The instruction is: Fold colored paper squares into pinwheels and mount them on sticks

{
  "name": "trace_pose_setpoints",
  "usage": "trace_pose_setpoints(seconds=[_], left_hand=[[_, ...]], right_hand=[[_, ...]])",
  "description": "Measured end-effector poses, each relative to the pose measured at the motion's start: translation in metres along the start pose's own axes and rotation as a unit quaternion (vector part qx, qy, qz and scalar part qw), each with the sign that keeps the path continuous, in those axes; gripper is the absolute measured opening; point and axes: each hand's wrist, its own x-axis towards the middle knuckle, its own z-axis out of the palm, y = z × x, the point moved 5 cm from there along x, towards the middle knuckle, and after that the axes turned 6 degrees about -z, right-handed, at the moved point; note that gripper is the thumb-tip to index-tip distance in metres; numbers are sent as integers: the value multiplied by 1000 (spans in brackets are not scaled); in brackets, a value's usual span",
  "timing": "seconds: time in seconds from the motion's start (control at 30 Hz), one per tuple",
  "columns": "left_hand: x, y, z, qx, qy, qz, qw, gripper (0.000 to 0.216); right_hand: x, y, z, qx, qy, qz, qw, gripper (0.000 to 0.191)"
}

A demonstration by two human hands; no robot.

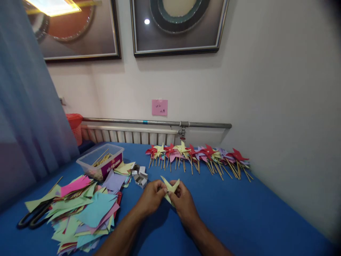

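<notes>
A pale yellow paper pinwheel (167,183) is pinched between both hands above the blue tabletop. My left hand (152,195) grips its left side with thumb and fingers. From the right, my right hand (183,201) closes on it, the thumb near the centre. Something small and dark shows at the middle, too small to name. Just left of the hands stand small open white boxes (140,177). Beyond the hands, finished pinwheels (208,152) in red, yellow, pink and purple lie in a row on their sticks.
A large pile of cut coloured paper (93,209) lies at the left, with black-handled scissors (36,215) beside it. Behind it, a clear plastic tub (101,163) holds thin sticks. A pipe (160,122) and white wall border the far edge; a blue curtain (34,92) hangs left.
</notes>
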Motion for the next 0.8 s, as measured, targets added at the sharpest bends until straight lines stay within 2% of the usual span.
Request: trace_pose_setpoints(seconds=[0.3, 0.4, 0.57, 0.8], left_hand=[[-5, 9, 0, 40, 52, 36, 997, 13], [-5, 9, 1, 45, 58, 41, 996, 14], [-3, 6, 1, 28, 52, 37, 998, 15], [-2, 4, 1, -12, 25, 37, 999, 16]], right_hand=[[-3, -1, -1, -35, 23, -36, 998, 35], [-3, -2, -1, -14, 23, -31, 999, 35], [2, 0, 0, 51, 18, 6, 999, 37], [3, -1, -3, 46, 36, 9, 998, 38]])
